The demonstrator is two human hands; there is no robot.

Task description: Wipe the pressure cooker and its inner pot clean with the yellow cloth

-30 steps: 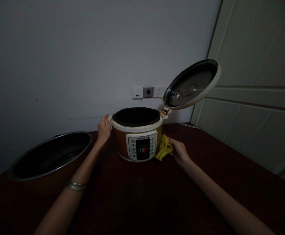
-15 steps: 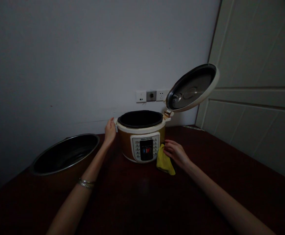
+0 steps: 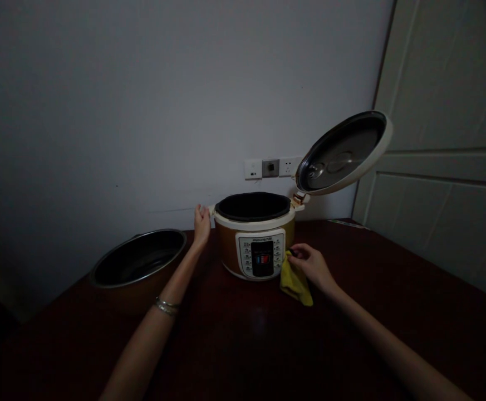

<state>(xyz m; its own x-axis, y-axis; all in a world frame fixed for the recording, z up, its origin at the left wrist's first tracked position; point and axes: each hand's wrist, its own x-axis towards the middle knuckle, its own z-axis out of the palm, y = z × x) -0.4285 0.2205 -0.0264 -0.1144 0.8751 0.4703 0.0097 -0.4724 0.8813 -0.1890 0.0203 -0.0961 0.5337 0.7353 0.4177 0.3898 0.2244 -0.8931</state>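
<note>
A brown and white electric pressure cooker (image 3: 230, 250) stands on the dark table (image 3: 246, 345) by the wall, its hinged lid (image 3: 343, 153) swung up to the right. My left hand (image 3: 201, 224) grips the cooker's left side handle. My right hand (image 3: 313, 266) pinches a yellow cloth (image 3: 295, 282) against the cooker's lower right side, beside the control panel (image 3: 261, 254). The cloth hangs down onto the table.
A large dark metal bowl (image 3: 138, 259) sits on the table to the left of the cooker. Wall sockets (image 3: 271, 167) are mounted behind the cooker. A white panelled door (image 3: 447, 167) stands to the right.
The yellow cloth went from bunched against the cooker's side to hanging lower toward the table. My right hand moved slightly with it. The view shifted left, so everything sits further right.
</note>
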